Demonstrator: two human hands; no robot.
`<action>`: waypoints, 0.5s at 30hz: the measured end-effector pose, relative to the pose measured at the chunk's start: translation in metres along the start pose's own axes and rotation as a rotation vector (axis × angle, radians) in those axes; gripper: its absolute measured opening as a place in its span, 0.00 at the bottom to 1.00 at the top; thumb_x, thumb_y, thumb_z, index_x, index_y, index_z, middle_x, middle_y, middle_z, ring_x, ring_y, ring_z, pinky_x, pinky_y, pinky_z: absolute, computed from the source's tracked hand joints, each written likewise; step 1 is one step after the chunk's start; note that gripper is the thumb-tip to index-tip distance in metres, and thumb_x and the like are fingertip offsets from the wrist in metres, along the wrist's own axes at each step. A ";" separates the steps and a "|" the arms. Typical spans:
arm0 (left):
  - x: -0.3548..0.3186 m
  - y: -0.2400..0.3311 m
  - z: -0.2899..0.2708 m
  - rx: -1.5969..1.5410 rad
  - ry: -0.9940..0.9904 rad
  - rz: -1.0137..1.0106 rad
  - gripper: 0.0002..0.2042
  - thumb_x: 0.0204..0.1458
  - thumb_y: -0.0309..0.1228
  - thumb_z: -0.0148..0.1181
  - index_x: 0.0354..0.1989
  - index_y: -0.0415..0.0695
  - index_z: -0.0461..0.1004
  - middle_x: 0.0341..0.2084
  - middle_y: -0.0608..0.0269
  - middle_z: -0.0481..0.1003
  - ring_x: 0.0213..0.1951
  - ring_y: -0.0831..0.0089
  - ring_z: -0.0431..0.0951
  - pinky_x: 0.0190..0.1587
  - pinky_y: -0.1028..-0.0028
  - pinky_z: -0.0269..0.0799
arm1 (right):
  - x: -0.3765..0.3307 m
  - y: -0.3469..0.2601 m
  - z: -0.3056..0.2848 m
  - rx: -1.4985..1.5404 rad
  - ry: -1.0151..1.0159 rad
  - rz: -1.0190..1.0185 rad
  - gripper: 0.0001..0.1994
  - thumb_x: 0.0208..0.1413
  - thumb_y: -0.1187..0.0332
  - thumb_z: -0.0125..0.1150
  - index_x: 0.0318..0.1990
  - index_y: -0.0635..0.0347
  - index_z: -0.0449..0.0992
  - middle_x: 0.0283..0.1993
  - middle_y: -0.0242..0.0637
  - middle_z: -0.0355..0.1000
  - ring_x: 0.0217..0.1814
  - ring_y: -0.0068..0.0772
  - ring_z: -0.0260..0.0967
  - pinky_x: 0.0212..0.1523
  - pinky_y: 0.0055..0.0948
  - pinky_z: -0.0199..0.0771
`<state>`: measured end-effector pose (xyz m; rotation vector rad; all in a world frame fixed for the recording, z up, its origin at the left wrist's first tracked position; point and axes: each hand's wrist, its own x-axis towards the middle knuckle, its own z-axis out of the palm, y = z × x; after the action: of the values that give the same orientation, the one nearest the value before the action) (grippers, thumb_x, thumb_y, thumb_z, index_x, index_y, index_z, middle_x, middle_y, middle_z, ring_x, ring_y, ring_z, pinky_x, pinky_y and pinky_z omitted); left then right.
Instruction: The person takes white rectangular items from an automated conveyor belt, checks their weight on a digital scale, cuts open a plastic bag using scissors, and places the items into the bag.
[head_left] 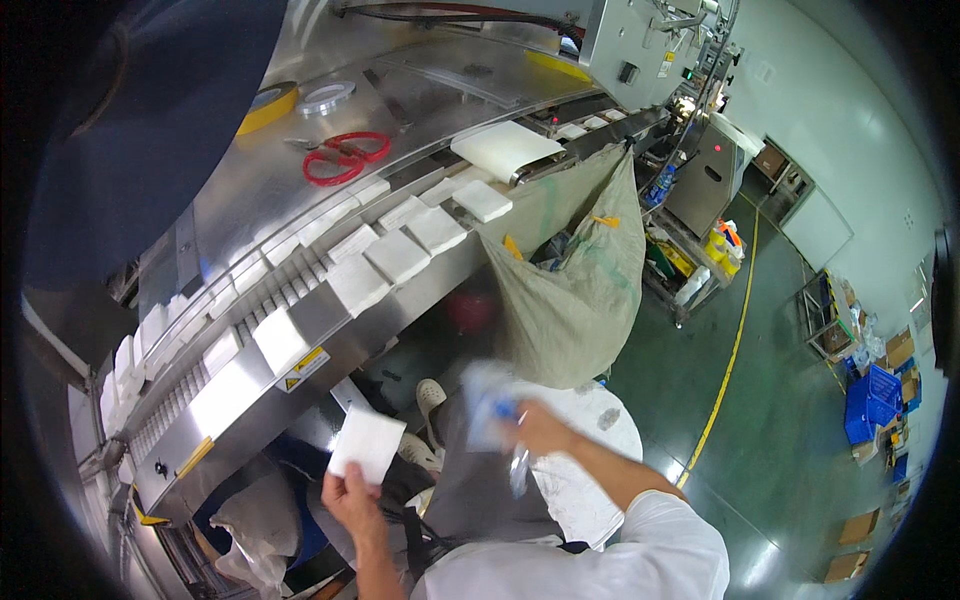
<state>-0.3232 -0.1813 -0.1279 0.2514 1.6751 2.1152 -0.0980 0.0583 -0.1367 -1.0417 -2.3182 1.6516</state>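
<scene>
My left hand [352, 500] pinches a white square pad [367, 445], folded tissue or similar, by its lower corner. In my right hand [543, 428] is a clear plastic wrapper with blue on it [488, 410], smeared by motion; whether anything is inside it I cannot tell. Both hands are above my lap, in front of the steel conveyor [225, 395]. Along the conveyor's near edge lies a row of like white pads [398, 256], several overlapping. One pad [280, 340] lies by itself nearer to me. More pads stand along the conveyor's far side.
An open cloth sack [580, 310] hangs from the conveyor's right part. Red-handled scissors [345, 158], a yellow tape roll [268, 106] and a silver tape roll [326, 97] lie on the steel top. A round white seat [595, 430] is at my right. Blue crates [872, 402] stand far right.
</scene>
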 end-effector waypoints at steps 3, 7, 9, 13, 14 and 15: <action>-0.010 0.003 -0.034 0.040 -0.024 -0.059 0.12 0.67 0.35 0.57 0.48 0.38 0.74 0.26 0.70 0.75 0.19 0.87 0.65 0.19 0.85 0.58 | 0.079 0.052 -0.105 0.310 0.841 -0.346 0.06 0.62 0.73 0.58 0.32 0.64 0.74 0.28 0.36 0.75 0.27 0.27 0.73 0.29 0.34 0.73; -0.032 -0.001 -0.050 0.215 -0.033 -0.031 0.18 0.60 0.40 0.66 0.45 0.34 0.79 0.28 0.66 0.78 0.21 0.85 0.71 0.20 0.84 0.62 | 0.218 0.112 -0.234 -0.170 1.567 -0.327 0.09 0.64 0.70 0.59 0.42 0.70 0.72 0.37 0.56 0.77 0.40 0.60 0.76 0.41 0.44 0.76; -0.032 0.004 -0.041 0.238 -0.103 -0.033 0.18 0.59 0.40 0.68 0.45 0.35 0.79 0.29 0.67 0.78 0.26 0.82 0.74 0.26 0.81 0.67 | 0.268 0.183 -0.270 -0.287 1.336 -0.238 0.16 0.67 0.62 0.57 0.44 0.72 0.74 0.42 0.62 0.76 0.46 0.67 0.73 0.47 0.49 0.74; -0.029 0.009 -0.055 0.186 -0.076 0.106 0.19 0.58 0.41 0.68 0.44 0.35 0.78 0.34 0.65 0.77 0.36 0.78 0.75 0.39 0.75 0.70 | 0.311 0.228 -0.318 -0.604 0.885 -0.009 0.22 0.69 0.52 0.50 0.38 0.64 0.78 0.36 0.56 0.77 0.38 0.65 0.73 0.34 0.53 0.68; -0.043 0.023 -0.069 0.194 0.002 0.121 0.19 0.57 0.42 0.69 0.43 0.35 0.78 0.36 0.65 0.77 0.39 0.77 0.75 0.42 0.74 0.69 | 0.321 0.225 -0.292 -0.845 0.717 -0.295 0.20 0.70 0.56 0.49 0.38 0.65 0.77 0.34 0.57 0.76 0.35 0.65 0.72 0.33 0.55 0.68; -0.067 0.043 -0.084 0.246 0.131 0.124 0.20 0.57 0.43 0.69 0.43 0.35 0.78 0.38 0.65 0.76 0.41 0.77 0.74 0.45 0.74 0.68 | 0.343 0.206 -0.220 -0.563 0.453 -0.007 0.21 0.70 0.55 0.48 0.40 0.68 0.78 0.42 0.57 0.78 0.44 0.61 0.75 0.46 0.53 0.72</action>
<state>-0.3058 -0.2922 -0.0995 0.3028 2.0484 2.0484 -0.1620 0.4681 -0.3261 -1.3204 -2.4806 0.6469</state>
